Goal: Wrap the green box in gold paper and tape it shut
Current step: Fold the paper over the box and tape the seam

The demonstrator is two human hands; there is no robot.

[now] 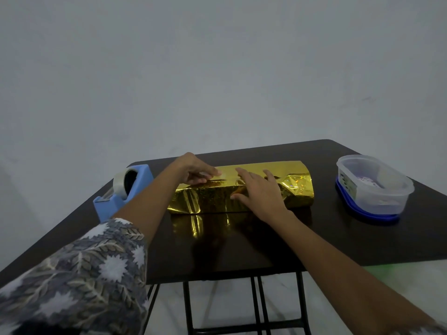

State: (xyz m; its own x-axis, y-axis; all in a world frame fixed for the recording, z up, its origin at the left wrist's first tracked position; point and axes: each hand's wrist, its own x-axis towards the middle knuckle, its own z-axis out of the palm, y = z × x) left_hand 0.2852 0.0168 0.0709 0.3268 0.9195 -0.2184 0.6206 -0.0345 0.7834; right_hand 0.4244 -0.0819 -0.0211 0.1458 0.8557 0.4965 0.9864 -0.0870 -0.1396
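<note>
The box lies across the middle of the dark table, fully covered by shiny gold paper (212,199); no green shows. My left hand (194,171) rests on the top left of the package, fingers curled and pressing at the paper seam, with what may be a small clear piece of tape under the fingertips. My right hand (260,191) lies flat and spread on the top and front face, holding the paper down. The paper's right end (298,187) stands open and crinkled.
A blue tape dispenser (123,192) with a clear tape roll stands at the table's left edge. A clear plastic tub with a blue lid underneath (372,189) sits at the right. The table (242,245) has a glossy front area; a plain wall lies behind.
</note>
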